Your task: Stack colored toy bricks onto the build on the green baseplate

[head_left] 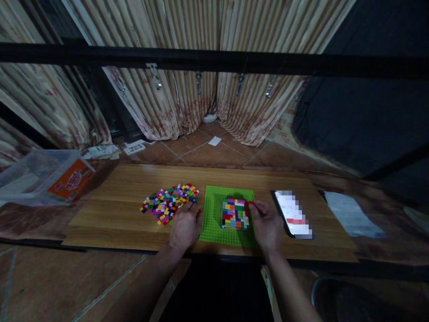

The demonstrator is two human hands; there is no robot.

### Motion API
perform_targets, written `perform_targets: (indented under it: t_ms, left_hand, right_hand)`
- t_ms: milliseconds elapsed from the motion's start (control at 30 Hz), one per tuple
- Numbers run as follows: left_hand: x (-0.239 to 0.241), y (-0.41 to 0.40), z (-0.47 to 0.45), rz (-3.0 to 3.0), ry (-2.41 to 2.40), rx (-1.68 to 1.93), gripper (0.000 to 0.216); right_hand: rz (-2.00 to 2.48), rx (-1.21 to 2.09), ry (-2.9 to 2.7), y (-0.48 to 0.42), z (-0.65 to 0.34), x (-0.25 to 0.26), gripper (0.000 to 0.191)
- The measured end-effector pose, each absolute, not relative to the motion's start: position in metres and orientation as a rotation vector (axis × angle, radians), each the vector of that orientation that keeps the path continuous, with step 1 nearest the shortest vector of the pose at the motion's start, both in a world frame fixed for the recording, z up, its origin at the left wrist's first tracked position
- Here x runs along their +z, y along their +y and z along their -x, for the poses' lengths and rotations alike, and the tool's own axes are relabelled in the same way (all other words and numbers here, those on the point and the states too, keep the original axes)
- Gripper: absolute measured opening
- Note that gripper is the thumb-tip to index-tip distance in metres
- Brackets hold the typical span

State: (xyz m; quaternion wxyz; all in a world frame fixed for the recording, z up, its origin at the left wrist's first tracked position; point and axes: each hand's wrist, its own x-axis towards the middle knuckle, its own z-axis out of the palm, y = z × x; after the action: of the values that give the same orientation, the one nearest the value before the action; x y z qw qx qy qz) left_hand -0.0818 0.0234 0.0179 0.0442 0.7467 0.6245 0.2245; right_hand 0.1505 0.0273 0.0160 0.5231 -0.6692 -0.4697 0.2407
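A green studded baseplate (211, 223) lies on the wooden board, and on it stands a block built of many coloured toy bricks (235, 213). My right hand (267, 226) is at the block's right side, its thumb and fingers pinched on a small red brick (251, 203). My left hand (186, 226) is closed at the baseplate's left edge, beside the pile of loose toy bricks (170, 201). A bit of red shows at its fingertips, looking like another small brick. The fingers partly hide both pieces.
Right of the baseplate lies a lit phone (291, 213) on the wooden board (110, 205). A clear plastic box (36, 174) with an orange label stands at the left. A white sheet (351, 213) lies at the right. A dark bar (214, 60) crosses before the curtains.
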Motion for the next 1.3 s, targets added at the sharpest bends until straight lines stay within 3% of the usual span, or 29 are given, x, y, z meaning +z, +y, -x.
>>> perform_targets:
  t_ms: [433,1300]
  left_hand:
    - [0.012,-0.006,0.106,-2.232,1.743,1.075,0.014]
    - [0.005,-0.008,0.164,-2.049,2.047,1.296,0.015]
  right_hand:
    - [1.725,0.417,-1.364,0.024,-0.14,0.016,0.034]
    - [1.511,1.009,-0.988,0.05,-0.152,0.013,0.045]
